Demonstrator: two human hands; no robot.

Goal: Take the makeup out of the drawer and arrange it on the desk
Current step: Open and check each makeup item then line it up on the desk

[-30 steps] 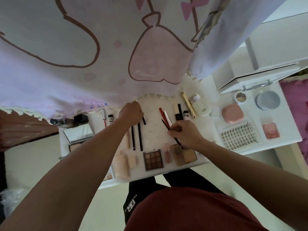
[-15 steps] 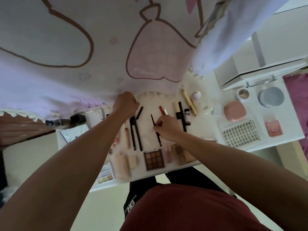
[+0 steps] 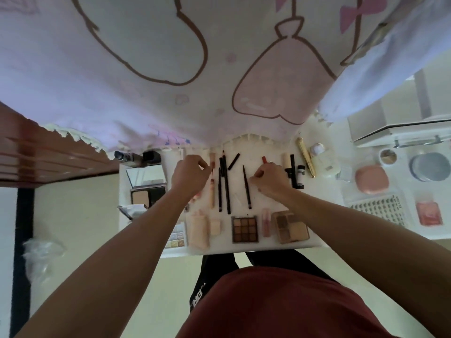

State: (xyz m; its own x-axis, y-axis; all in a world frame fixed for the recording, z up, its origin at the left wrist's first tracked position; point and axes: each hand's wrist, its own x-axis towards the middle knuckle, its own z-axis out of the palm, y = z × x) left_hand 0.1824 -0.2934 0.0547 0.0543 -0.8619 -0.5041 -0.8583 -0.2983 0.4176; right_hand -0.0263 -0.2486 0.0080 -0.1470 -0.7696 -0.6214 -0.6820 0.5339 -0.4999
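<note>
Light, thin and stiff, this dark pencil (image 3: 246, 186); round enough to roll on the smooth white table (image 3: 268, 247), with a point likely to snap or smear if pressed. Best pinched at mid-length between thumb and forefinger and laid down flat, not dropped. Lies near the middle of the table, almost parallel to the longer pencils (image 3: 225, 186) on its left, just beside the right hand (image 3: 271, 178). Much the same for the pale tube (image 3: 211, 191) at the left of that row: light, rigid, probably a little slick, safest taken by the body and not by the cap.

Both arms stretched forward over the table, backs of the hands up. Left hand (image 3: 191, 176) at the tube's upper part, fingers (image 3: 205, 164) curled; impossible to tell whether pinching the tube or only touching it. Right hand between the dark pencil and a red lipstick (image 3: 264, 159), fingers (image 3: 257, 173) bent under the palm, tips very close to the pencil; grasping or released, not clear from this view.
</note>
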